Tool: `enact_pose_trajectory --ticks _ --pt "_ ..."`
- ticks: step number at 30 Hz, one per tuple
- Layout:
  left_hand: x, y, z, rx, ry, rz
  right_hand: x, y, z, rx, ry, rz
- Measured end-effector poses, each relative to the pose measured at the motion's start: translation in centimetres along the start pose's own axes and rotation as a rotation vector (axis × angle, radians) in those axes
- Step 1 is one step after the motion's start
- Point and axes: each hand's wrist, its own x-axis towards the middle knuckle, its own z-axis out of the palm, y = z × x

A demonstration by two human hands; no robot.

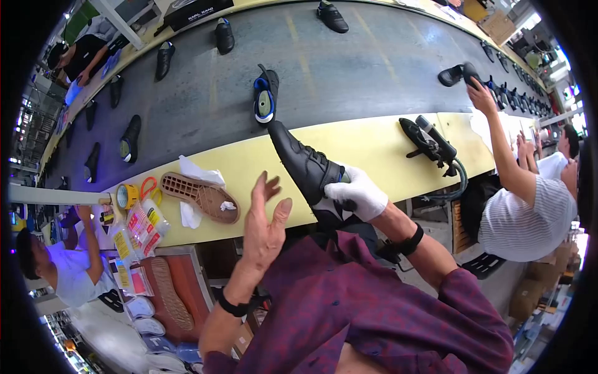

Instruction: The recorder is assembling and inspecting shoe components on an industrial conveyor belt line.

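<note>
My right hand (358, 194), in a white glove, grips a black shoe (304, 163) by its heel end, near the strap. The shoe hangs over the yellow bench edge (339, 138), its toe pointing up and away to the left. To the left of the shoe, my bare left hand (263, 229) is raised with its fingers apart and holds nothing. Just beyond the held shoe's toe, another black shoe (272, 84) with a blue-edged lining rests on the grey conveyor belt (336, 78).
A brown shoe sole (205, 198), crumpled white paper (200, 171), a yellow tape roll (127, 196) and plastic packets (147, 223) lie left on the bench. On the right lies a black hand tool (430, 140) with a hose. A co-worker's hand (481, 98) holds a shoe there.
</note>
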Motion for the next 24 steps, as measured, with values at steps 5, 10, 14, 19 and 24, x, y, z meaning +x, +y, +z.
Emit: enact_pose_trajectory --ticks 5,10,14,19,24 --pt "1.3 1.1 2.2 -0.464 -0.052 -0.014 -1.2 -1.5 2.6 -0.206 0.069 -0.009" --pt "1.1 1.2 2.4 -0.434 0.017 -0.134 -1.7 -1.7 4.9 -0.381 0.170 -0.024" --pt "1.2 0.2 1.3 -0.433 -0.033 -0.170 -2.0 -1.4 7.1 -0.381 0.274 -0.024" --pt "0.0 3.0 3.5 -0.585 0.072 0.028 -0.8 1.6 7.4 -0.895 0.467 -0.539" --pt "1.1 0.0 0.6 -0.943 0.003 -0.337 -3.6 0.5 8.8 -1.147 0.165 -0.733"
